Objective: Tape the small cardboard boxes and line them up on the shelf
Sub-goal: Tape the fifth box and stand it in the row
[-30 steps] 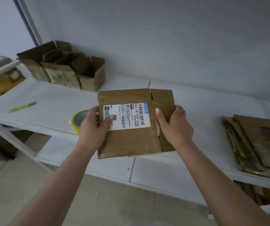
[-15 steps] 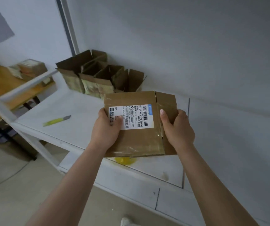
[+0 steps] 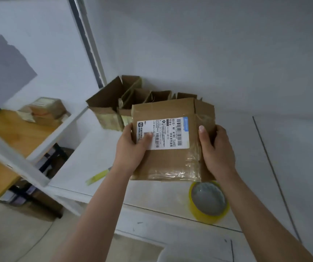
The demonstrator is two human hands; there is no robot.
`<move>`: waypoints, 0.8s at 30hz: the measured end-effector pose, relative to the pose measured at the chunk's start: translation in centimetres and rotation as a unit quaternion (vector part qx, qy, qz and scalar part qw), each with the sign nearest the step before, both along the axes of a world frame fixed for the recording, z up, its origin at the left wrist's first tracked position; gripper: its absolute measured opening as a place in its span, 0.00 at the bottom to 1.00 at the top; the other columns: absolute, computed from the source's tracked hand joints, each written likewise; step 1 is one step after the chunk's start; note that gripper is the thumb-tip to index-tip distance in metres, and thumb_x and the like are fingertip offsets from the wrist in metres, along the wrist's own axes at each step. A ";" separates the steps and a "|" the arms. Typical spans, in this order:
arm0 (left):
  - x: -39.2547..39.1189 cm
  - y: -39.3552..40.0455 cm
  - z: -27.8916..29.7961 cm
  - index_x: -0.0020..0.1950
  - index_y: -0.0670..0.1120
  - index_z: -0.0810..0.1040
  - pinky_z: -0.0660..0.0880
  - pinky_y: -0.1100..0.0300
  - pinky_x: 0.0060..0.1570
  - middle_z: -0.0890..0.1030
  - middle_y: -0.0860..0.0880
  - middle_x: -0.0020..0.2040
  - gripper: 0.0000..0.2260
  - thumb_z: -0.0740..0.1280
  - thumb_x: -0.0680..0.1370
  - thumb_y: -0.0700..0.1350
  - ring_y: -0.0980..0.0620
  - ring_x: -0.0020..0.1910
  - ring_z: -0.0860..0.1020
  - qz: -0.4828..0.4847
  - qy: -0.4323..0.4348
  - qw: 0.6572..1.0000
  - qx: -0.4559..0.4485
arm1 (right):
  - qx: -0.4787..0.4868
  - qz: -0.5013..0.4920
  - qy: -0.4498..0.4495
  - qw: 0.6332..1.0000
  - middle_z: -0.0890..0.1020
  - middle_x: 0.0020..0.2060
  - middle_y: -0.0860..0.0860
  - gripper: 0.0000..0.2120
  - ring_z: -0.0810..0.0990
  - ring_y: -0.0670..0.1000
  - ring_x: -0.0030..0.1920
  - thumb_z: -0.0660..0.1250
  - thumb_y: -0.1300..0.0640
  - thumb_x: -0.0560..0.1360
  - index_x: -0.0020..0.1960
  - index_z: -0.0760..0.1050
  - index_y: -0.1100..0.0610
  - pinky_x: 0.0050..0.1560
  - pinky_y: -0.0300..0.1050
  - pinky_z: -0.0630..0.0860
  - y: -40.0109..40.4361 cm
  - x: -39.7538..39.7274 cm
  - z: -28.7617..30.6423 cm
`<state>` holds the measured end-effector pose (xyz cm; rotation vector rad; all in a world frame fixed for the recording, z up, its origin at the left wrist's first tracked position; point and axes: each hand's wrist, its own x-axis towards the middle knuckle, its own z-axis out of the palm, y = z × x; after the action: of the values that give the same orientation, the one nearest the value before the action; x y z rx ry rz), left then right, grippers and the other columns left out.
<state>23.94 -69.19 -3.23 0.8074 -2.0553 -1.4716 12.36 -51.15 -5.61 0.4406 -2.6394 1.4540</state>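
Dim, flat indoor light; soft focus, motion-blurred left edge, wide-angle bending at borders.

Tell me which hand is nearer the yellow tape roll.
Right. The right hand, gripping the cardboard box, sits just above the yellow tape roll; the left hand holds the box's far side.

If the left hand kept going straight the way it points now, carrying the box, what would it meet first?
Most likely the row of open cardboard boxes at the back of the shelf: the left hand points up and away toward them, with the flattened box leading. The depth between is unclear.
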 end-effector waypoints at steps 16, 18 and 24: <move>4.0 -11.6 -1.8 0.60 0.51 0.80 0.76 0.45 0.58 0.85 0.46 0.53 0.24 0.54 0.80 0.65 0.47 0.52 0.84 -0.113 0.079 0.933 0.333 | -0.377 -0.028 -0.142 0.915 0.81 0.46 0.49 0.12 0.81 0.38 0.43 0.59 0.57 0.73 0.55 0.74 0.53 0.44 0.35 0.75 -8.9 8.6 -2.5; 4.1 -11.9 -1.5 0.60 0.50 0.80 0.79 0.47 0.50 0.84 0.44 0.55 0.28 0.56 0.75 0.69 0.44 0.53 0.83 -0.163 0.079 0.895 0.408 | -0.417 -0.045 -0.147 0.896 0.82 0.40 0.46 0.10 0.81 0.39 0.39 0.55 0.56 0.82 0.51 0.74 0.54 0.42 0.36 0.74 -8.6 8.7 -2.3; 3.6 -10.6 -1.7 0.67 0.51 0.73 0.80 0.49 0.51 0.82 0.43 0.58 0.26 0.64 0.72 0.60 0.42 0.54 0.82 -0.226 0.054 0.902 0.362 | -0.453 0.031 -0.260 0.853 0.86 0.50 0.54 0.26 0.85 0.53 0.51 0.56 0.30 0.71 0.52 0.85 0.44 0.43 0.43 0.81 -8.7 9.0 -1.4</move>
<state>27.49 -79.83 -4.90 0.4771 -1.6562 -2.5552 21.39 -59.87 -7.02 0.0163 -1.8232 2.8801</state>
